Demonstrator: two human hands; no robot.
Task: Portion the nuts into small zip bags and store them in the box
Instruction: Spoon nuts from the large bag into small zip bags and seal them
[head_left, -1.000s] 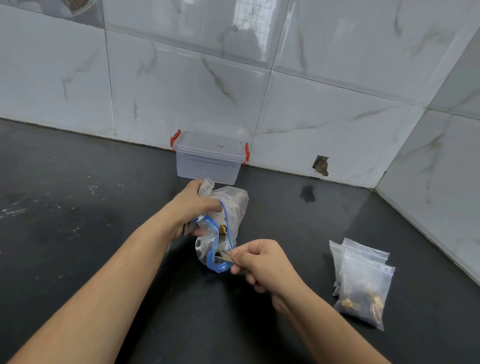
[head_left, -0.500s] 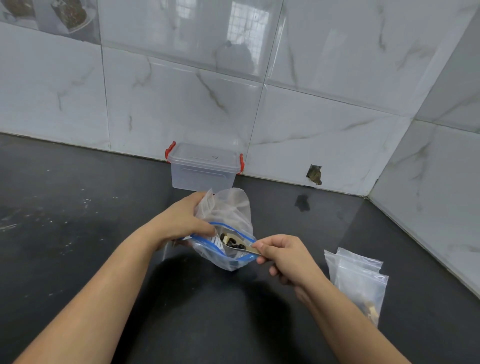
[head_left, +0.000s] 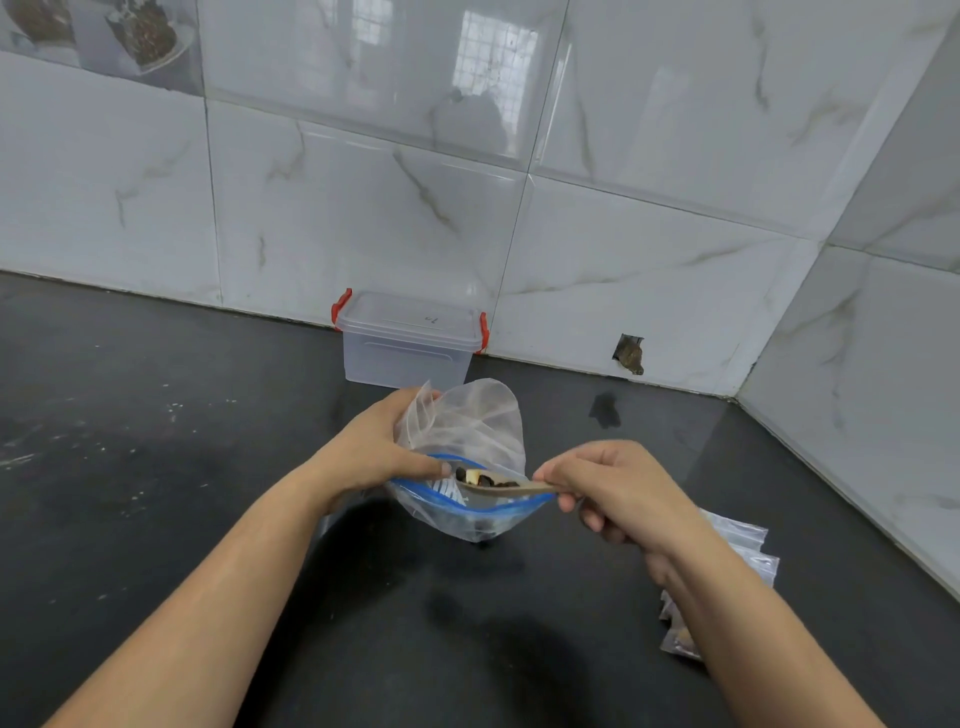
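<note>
**Spoon of nuts held over the blue-zip bag**

While we looked down at the dark worktop, our left hand gripped the rim of the large bag, its fingers curled round the plastic beside the blue zip so that the mouth stood open. A small clear zip bag stuck up from that same hand, pressed against the large bag. Our right hand pinched the handle of a pale spoon between thumb and fingertips. The spoon lay level across the open mouth, and dark nuts with one pale piece sat in its bowl. More dark pieces showed through the bottom of the large bag. The clear box with red clips stood shut against the tiled wall, just behind the bags. Filled small bags lay in a pile on the worktop, partly hidden behind our right forearm.
</note>
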